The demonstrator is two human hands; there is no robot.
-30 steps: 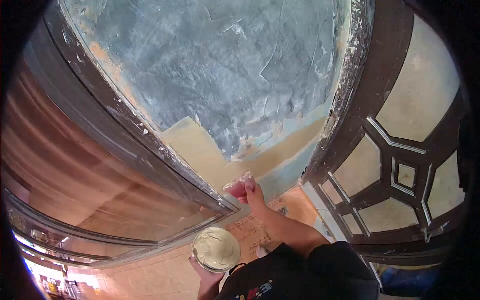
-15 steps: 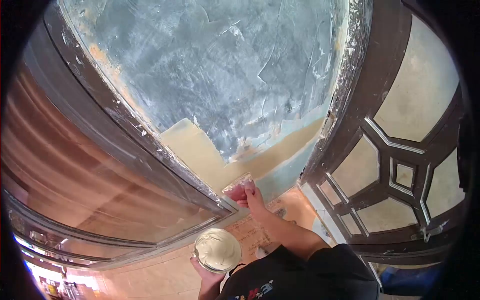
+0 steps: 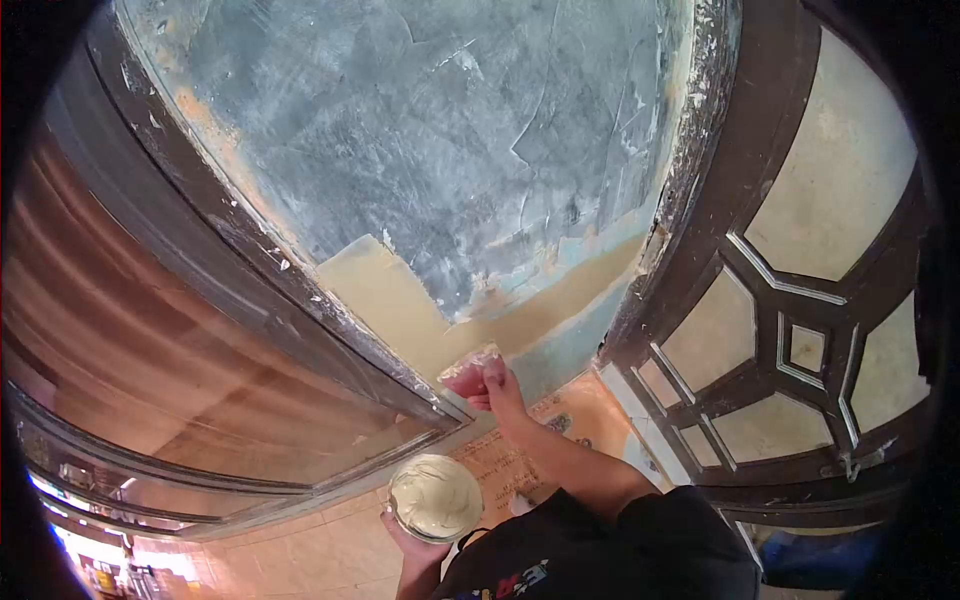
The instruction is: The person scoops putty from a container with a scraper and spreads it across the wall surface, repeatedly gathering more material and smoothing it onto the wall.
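In my right hand (image 3: 497,384) is a reddish putty spreader (image 3: 466,374), its putty-smeared edge against the lower part of the wall (image 3: 430,130). Around the blade, cream putty (image 3: 375,290) forms an L-shaped band: a wide patch on the left and a strip (image 3: 560,305) running up to the right. My left hand (image 3: 412,540) is closed round the side of a round tub (image 3: 399,519), held low in front of me. Thick cream putty (image 3: 437,495), swirled on top, fills that tub.
A dark, paint-flecked frame (image 3: 270,255) with a glass pane (image 3: 150,330) borders the wall on the left. To the right stands a brown panelled door (image 3: 760,250) with a metal latch (image 3: 852,465). Below is a tiled floor (image 3: 290,555) with putty spots near the wall.
My right hand and the spreader have shifted slightly left and up along the wall. The tub in my left hand has stayed nearly where it was.
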